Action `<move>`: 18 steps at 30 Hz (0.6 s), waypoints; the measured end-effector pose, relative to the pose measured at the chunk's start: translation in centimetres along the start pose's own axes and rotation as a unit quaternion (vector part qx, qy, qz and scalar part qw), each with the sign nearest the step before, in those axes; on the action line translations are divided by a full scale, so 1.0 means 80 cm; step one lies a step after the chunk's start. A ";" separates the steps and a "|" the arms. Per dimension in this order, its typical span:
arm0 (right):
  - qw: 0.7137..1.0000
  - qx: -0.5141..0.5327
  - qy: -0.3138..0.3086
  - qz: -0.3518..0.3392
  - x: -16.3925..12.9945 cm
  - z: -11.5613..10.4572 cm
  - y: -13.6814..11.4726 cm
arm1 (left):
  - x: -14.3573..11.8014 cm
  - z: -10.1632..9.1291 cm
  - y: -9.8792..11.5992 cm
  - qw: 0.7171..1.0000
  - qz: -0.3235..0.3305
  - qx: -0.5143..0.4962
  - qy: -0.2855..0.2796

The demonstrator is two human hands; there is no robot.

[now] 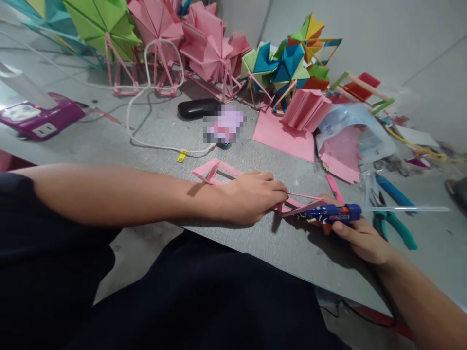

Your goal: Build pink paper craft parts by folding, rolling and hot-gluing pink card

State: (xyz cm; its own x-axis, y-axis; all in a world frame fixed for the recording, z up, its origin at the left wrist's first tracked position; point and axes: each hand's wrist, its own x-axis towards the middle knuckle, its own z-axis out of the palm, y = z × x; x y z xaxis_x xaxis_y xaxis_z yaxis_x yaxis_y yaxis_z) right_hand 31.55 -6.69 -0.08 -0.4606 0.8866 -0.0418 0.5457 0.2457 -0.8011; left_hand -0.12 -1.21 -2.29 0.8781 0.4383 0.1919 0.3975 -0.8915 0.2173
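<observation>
My left hand (257, 194) is closed over the middle of a pink paper frame (205, 171) lying on the grey table. The frame's triangular left end shows beyond my wrist, and its right end reaches toward my other hand. My right hand (365, 240) grips a blue hot glue gun (333, 213), with a long clear glue stick (408, 209) sticking out of its back. The gun's nozzle, flecked with white glue, is at the right end of the frame. Whether the tip touches the paper I cannot tell.
Pink pinwheel models (211, 46) and colourful ones stand along the back. A pink folded paper piece (306, 109) rests on pink sheets. Teal-handled pliers (397, 228) and a blue cutter (396, 193) lie right. A white cable (156, 145) loops across the left, near a purple power strip (47, 119).
</observation>
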 end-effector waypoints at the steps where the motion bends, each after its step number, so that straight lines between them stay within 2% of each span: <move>1: 1.000 -0.001 0.001 0.001 0.000 0.000 -0.001 | 0.001 0.000 0.000 1.000 0.001 -0.002 -0.001; 10: 1.000 0.003 0.005 -0.003 0.000 0.001 0.002 | 0.001 0.001 -0.003 0.999 0.013 -0.028 0.009; 18: 0.997 0.016 -0.016 0.068 -0.011 -0.007 0.011 | 0.002 -0.002 -0.004 1.000 -0.004 -0.007 -0.018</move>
State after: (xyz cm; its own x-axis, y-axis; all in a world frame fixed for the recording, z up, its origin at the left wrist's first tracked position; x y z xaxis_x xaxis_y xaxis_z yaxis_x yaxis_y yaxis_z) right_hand 32.80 -7.02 -0.45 -0.4057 0.8980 -0.1703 0.5824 0.1104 -0.8054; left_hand -0.12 -0.84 -2.15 0.8839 0.4410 0.1554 0.4011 -0.8859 0.2329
